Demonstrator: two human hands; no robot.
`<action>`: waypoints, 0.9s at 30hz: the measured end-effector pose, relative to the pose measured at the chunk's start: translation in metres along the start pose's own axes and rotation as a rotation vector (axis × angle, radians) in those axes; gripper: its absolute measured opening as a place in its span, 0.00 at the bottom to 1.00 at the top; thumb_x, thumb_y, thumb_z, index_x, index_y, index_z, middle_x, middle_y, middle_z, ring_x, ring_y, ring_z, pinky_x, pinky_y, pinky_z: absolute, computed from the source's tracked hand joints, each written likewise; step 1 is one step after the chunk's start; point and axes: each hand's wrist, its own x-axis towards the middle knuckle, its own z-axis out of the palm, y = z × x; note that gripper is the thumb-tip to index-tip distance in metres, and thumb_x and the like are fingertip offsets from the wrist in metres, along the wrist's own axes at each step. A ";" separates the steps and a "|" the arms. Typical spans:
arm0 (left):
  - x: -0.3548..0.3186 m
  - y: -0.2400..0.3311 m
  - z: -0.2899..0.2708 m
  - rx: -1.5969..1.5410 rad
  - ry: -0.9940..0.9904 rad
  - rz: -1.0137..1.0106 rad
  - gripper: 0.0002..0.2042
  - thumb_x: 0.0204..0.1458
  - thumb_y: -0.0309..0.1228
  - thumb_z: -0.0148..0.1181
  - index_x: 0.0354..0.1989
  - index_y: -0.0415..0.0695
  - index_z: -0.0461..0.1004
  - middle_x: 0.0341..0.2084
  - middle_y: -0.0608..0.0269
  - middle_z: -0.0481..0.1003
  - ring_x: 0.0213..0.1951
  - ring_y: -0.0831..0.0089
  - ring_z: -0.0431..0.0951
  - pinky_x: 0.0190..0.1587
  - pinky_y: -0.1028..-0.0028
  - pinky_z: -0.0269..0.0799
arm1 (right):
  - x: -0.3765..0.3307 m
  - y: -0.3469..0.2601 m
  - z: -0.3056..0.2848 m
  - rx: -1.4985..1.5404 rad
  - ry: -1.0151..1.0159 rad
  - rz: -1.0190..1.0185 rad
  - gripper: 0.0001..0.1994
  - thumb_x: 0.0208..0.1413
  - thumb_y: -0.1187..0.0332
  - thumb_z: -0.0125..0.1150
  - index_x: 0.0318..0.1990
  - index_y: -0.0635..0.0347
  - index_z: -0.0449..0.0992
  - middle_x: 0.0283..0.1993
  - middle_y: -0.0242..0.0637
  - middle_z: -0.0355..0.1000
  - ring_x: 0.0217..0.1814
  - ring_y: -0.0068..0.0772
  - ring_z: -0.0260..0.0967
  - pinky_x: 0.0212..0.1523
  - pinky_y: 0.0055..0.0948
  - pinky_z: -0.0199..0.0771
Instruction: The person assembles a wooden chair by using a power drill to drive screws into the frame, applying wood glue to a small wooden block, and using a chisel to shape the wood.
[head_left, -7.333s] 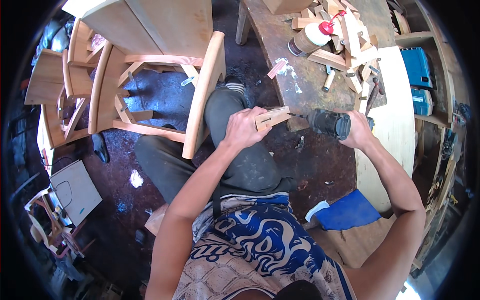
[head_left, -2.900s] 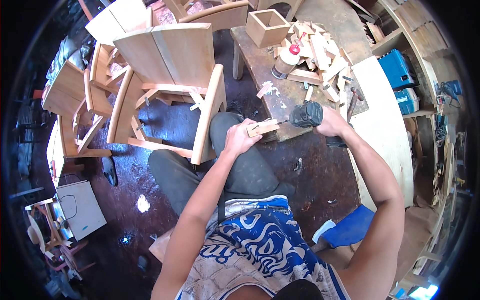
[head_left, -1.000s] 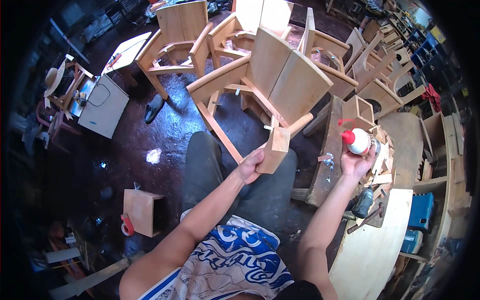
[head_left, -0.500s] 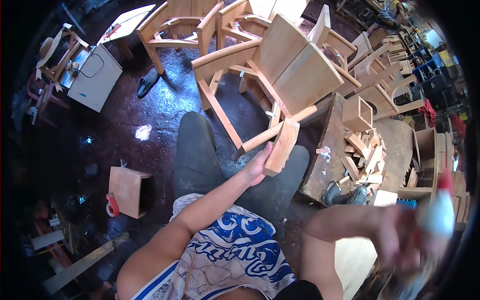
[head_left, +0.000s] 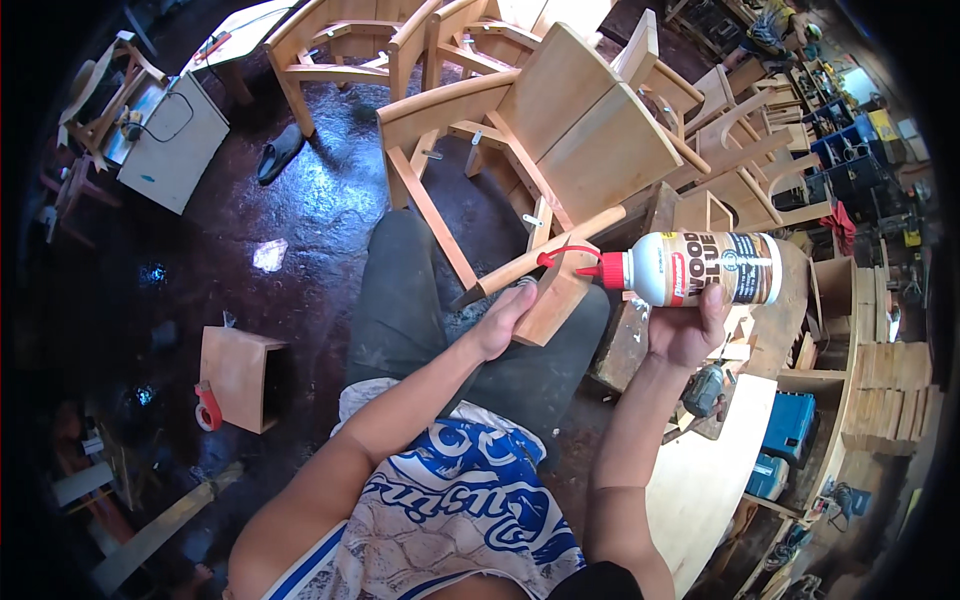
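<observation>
Left fingers (head_left: 518, 298) grip wooden block (head_left: 553, 308); right fingers (head_left: 712, 308) clasp squeeze bottle (head_left: 655, 268) sideways so red nozzle (head_left: 613, 270) faces block.

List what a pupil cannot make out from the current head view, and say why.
Head view:
Part of the left hand: behind the wood block.
Most fingers of the right hand: behind the red-capped bottle.
Whether the nozzle touches the block: depth unclear.
Upper-left chair: cut off by the top edge.
Another person, upper right: too small for detail.
</observation>
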 end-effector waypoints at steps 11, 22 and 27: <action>-0.006 0.000 0.008 -0.052 -0.083 -0.013 0.34 0.68 0.60 0.39 0.64 0.40 0.66 0.45 0.55 0.79 0.43 0.72 0.82 0.43 0.72 0.78 | 0.005 0.006 -0.012 0.080 0.025 -0.005 0.34 0.62 0.57 0.60 0.71 0.66 0.58 0.68 0.61 0.64 0.70 0.58 0.63 0.72 0.59 0.60; -0.004 -0.007 0.010 -0.110 -0.116 -0.077 0.35 0.66 0.62 0.40 0.61 0.40 0.69 0.41 0.56 0.79 0.37 0.73 0.81 0.39 0.73 0.77 | 0.007 -0.008 -0.025 0.088 -0.095 -0.016 0.31 0.64 0.60 0.58 0.69 0.68 0.60 0.67 0.57 0.66 0.69 0.53 0.65 0.70 0.55 0.63; -0.002 -0.010 0.010 -0.116 -0.119 -0.099 0.35 0.66 0.62 0.40 0.61 0.40 0.69 0.41 0.56 0.79 0.37 0.73 0.81 0.38 0.73 0.77 | 0.008 -0.006 -0.037 0.105 -0.054 -0.080 0.27 0.64 0.64 0.58 0.67 0.67 0.64 0.64 0.51 0.70 0.66 0.48 0.69 0.69 0.53 0.65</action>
